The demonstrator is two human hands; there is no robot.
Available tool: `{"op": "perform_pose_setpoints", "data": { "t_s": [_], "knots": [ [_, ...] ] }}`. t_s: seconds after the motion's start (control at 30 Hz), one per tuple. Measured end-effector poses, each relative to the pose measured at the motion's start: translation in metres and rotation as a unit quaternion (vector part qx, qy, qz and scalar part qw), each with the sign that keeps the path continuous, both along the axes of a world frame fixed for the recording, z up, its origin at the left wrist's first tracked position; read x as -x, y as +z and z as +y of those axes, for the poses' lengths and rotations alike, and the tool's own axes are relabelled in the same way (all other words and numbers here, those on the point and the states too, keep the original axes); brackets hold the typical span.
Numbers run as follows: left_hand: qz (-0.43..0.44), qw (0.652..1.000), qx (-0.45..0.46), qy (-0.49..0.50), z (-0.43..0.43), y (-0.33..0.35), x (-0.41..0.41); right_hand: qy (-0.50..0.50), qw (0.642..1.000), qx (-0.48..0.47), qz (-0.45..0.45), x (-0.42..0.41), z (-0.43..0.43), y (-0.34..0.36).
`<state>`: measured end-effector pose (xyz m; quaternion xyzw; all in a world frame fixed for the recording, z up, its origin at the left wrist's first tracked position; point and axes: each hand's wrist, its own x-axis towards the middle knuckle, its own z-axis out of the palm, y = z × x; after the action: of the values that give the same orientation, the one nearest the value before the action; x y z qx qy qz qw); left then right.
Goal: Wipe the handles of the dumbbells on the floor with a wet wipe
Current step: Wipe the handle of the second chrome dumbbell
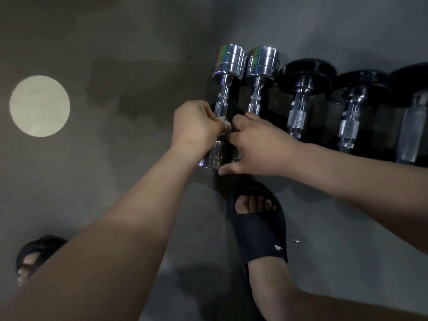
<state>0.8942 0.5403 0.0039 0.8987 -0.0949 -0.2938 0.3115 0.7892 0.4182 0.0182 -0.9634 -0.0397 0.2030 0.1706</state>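
Several dumbbells lie side by side on the grey floor. The leftmost chrome dumbbell (228,72) has its handle under my left hand (195,123), which is curled around the handle together with a white wet wipe (224,121). A second chrome dumbbell (260,72) lies right beside it. My right hand (257,144) sits over that dumbbell's near end, its fingertips at the wipe and its thumb stretched out low. Whether those fingers pinch the wipe is hidden.
Three black-plated dumbbells (301,98) continue the row to the right. My right foot in a black slide sandal (259,228) stands just below the chrome dumbbells; my left foot (30,260) is at the lower left. A round light patch (39,105) marks the floor at left.
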Motion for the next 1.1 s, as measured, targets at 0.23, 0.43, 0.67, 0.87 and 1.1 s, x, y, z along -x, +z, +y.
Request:
{"op": "perform_pose_setpoints", "data": {
  "t_s": [0.23,0.43,0.67,0.87,1.1],
  "knots": [
    [-0.017,0.993,0.069,0.093,-0.009,-0.001,0.011,-0.064,0.993,-0.089,-0.039,-0.004,-0.012,-0.001],
    [-0.035,0.996,0.062,0.059,-0.034,-0.005,-0.018,-0.089,0.99,-0.098,-0.055,0.0,-0.02,-0.004],
    [0.051,0.996,0.068,0.04,-0.037,-0.009,-0.045,-0.083,0.991,-0.101,-0.039,-0.003,-0.021,-0.002],
    [0.136,0.984,0.111,0.035,-0.004,-0.029,-0.032,-0.1,0.99,-0.094,-0.027,-0.005,-0.021,0.0],
    [0.168,0.978,0.104,-0.07,0.019,-0.017,-0.028,-0.13,0.986,-0.105,-0.023,-0.005,-0.02,0.005]
  ]
}}
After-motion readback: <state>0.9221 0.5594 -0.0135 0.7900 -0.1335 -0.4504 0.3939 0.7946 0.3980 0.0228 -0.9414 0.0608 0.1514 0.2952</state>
